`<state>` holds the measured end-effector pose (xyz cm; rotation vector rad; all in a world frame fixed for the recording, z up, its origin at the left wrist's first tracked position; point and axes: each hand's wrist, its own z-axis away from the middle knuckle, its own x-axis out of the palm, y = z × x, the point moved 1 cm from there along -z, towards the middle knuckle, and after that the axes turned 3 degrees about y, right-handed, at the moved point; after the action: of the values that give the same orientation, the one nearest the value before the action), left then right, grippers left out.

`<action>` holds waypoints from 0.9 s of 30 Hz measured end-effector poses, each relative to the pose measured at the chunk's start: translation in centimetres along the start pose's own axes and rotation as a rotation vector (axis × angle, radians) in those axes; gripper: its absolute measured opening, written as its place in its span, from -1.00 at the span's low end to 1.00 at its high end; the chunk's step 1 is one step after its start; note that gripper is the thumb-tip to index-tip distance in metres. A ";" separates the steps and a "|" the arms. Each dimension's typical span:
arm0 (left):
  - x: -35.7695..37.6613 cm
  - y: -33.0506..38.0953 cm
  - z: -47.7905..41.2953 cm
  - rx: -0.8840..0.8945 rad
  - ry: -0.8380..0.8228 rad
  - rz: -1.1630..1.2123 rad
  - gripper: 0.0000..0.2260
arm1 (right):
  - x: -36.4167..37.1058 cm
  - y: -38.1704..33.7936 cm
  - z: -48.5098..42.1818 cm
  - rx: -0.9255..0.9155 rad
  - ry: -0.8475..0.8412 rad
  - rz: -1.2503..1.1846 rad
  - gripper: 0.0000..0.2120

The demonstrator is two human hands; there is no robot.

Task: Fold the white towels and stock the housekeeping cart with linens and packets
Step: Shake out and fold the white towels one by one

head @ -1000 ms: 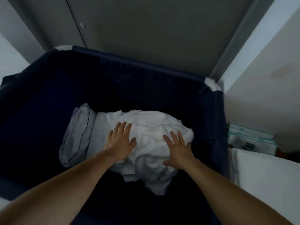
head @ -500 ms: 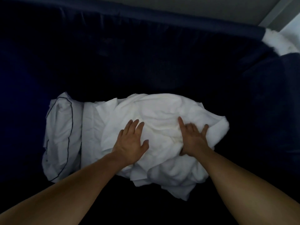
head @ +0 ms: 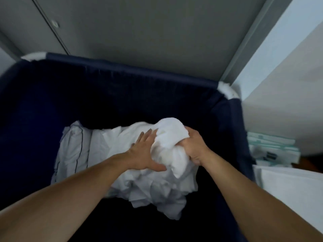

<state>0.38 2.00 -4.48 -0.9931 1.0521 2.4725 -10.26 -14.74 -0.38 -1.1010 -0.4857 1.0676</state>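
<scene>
A deep navy cloth bin (head: 132, 74) fills the view. At its bottom lies a heap of crumpled white linen (head: 157, 194). My right hand (head: 195, 147) is shut on a bunched white towel (head: 170, 137) and holds it raised above the heap. My left hand (head: 143, 154) rests flat with fingers spread, touching the left side of that towel and the heap below. A white pillowcase with dark piping (head: 73, 151) lies at the heap's left.
Grey cabinet doors (head: 139, 28) stand behind the bin. To the right are a white wall (head: 288, 67), a stack of teal-and-white packets (head: 272, 149) and a white surface (head: 288, 189) below them.
Both hands lay flat on the heap before. My right hand has now closed on a towel and lifted it up and to the right; my left hand has shifted right against it.
</scene>
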 end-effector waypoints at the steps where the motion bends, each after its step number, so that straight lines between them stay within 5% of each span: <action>1: -1.2 2.1 0.8 0.026 0.066 0.109 0.29 | -1.2 -2.5 1.3 -0.057 -0.040 -0.053 -0.79; 6: -5.1 13.5 5.8 0.225 0.398 0.352 -0.18 | -8.2 -12.0 8.4 -0.278 -0.203 -0.304 -0.54; 11: -7.6 24.0 11.5 0.164 0.617 0.331 -0.46 | -15.2 -17.6 15.0 -0.451 -0.241 -0.404 -0.77; 17: -10.4 33.8 16.5 0.165 0.735 0.247 -0.57 | -19.1 -16.4 20.9 -0.694 -0.319 -0.245 -0.21; 21: -10.8 38.3 19.2 0.160 0.638 0.421 -0.71 | -19.9 -16.0 23.5 -0.696 -0.343 -0.220 -0.29; 24: -11.0 40.1 20.9 0.152 0.397 0.575 -0.66 | -20.3 -16.6 24.6 -0.594 -0.136 -0.195 -0.29; 27: -11.2 41.3 22.8 0.270 0.154 0.702 -0.44 | -20.8 -17.6 25.6 -0.495 0.089 -0.181 -0.52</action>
<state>-22.60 -10.32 36.37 -0.8322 2.0079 2.6615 -31.49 -21.86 29.55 -1.4992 -0.7888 0.7515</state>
